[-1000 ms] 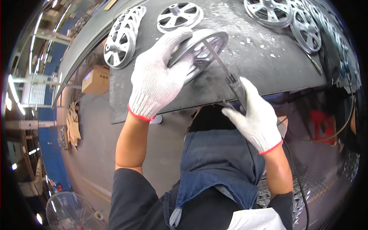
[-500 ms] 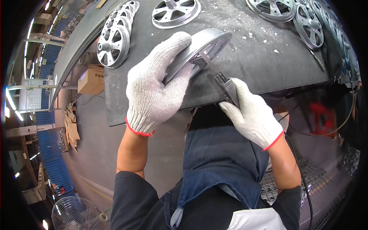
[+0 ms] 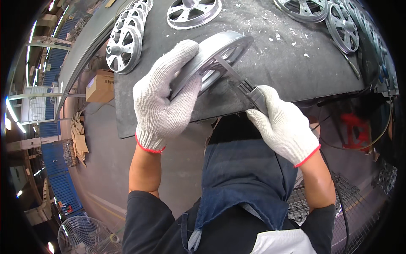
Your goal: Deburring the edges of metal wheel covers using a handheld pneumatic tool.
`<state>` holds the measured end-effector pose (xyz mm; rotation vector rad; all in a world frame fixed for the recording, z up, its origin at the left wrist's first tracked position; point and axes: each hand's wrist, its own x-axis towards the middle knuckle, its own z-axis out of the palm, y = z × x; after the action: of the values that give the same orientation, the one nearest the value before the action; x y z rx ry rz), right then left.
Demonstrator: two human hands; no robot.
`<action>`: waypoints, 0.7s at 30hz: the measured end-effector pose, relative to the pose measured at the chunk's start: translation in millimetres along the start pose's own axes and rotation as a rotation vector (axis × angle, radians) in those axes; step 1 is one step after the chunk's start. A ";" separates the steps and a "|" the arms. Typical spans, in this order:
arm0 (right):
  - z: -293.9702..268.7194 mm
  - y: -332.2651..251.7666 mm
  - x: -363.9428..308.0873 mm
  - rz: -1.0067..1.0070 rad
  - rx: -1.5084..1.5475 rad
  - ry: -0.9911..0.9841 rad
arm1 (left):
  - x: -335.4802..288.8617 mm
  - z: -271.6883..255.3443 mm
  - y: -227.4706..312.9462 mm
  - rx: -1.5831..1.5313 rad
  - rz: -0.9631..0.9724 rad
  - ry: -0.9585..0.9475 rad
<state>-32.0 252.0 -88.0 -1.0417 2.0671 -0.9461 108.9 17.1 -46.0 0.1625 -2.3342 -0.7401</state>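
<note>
My left hand (image 3: 163,106), in a white knit glove with a red cuff, grips a silver metal wheel (image 3: 213,45) by its rim. The wheel is tilted above the near part of the dark tabletop (image 3: 304,76), its spoked side turned toward my right hand. My right hand (image 3: 289,129), gloved the same way, is closed round the dark grip of a file-like tool (image 3: 255,98). A flat, narrow metal blade on the tool reaches into an opening between the wheel's spokes. The blade's far end is hidden inside the wheel.
Another spoked wheel (image 3: 193,23) lies flat beyond my hands. Leaning wheels (image 3: 124,50) form a row at the left edge, and more wheels (image 3: 343,27) are at the far right near a thin rod (image 3: 351,65). Pale chips dot the tabletop. A cardboard box (image 3: 100,87) stands left.
My left hand and the wheel have shifted slightly left. My right hand and the tool's grip have moved a little right. Both grips stay closed.
</note>
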 end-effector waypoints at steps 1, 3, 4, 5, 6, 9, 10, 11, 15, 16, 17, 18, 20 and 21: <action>4.0 -1.4 -2.6 -0.049 -0.195 0.161 | 0.6 0.1 -0.4 -0.018 -0.001 0.000; 7.7 -0.9 -1.8 -0.063 -0.147 0.191 | 3.3 0.4 2.3 0.023 0.034 -0.023; 4.1 -2.1 1.3 0.015 0.048 0.037 | 4.4 1.1 3.7 0.063 0.069 -0.044; 0.1 -3.9 4.6 0.091 0.244 -0.119 | 4.0 0.3 5.0 0.063 0.070 -0.046; -5.4 -7.3 6.7 0.298 0.606 -0.325 | 3.7 -0.9 6.3 0.074 0.052 -0.044; -12.5 -0.5 7.8 0.310 0.784 -0.463 | 3.4 1.8 6.3 0.044 0.028 -0.034; -9.4 2.7 8.8 0.311 0.572 -0.369 | 2.3 3.5 5.1 0.006 0.019 -0.023; -2.6 8.6 7.7 0.312 0.571 -0.368 | 2.0 5.6 3.3 0.005 0.019 -0.023; 18.7 11.4 8.2 -0.042 -0.138 0.162 | 2.9 -0.1 3.7 0.021 0.007 -0.010; 28.8 16.7 9.1 -0.046 -0.076 0.132 | 6.3 0.3 5.2 0.045 -0.002 -0.013; 33.7 17.2 10.3 -0.050 -0.013 0.102 | 8.8 0.4 6.8 0.042 0.004 -0.009; 37.7 11.7 13.8 0.082 0.324 -0.126 | 6.0 1.3 4.9 -0.050 -0.085 0.021; 37.4 6.5 13.6 0.290 0.779 -0.415 | 3.9 1.5 3.2 -0.170 -0.253 0.049; 43.0 11.5 17.5 0.255 0.848 -0.451 | 2.9 0.2 0.6 -0.167 -0.252 0.045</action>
<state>-11.6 228.6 -124.4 -0.4562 1.1897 -1.1596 106.7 16.8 -44.1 0.4002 -2.2206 -1.0396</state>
